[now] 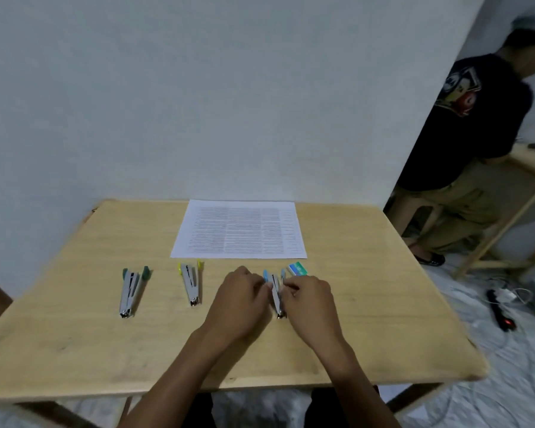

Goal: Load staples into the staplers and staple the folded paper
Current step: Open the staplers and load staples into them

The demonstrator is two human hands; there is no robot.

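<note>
Blue stapler [275,293] gripped by both hands on the surface [368,304]

The opened blue stapler is pinched on its left side by the curled fingers of the left hand [241,299] and on its right side by those of the right hand [309,299]. A small staple box [297,269] is seen just beyond it, and the printed paper [239,230] is laid flat farther back. The yellow stapler [190,282] and green stapler [132,290] are spread open to the left, apart from the hands.

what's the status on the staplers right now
Left grip and right grip pinching blue stapler. Green stapler, yellow stapler lie open. Paper flat. Nothing blocking.
</note>
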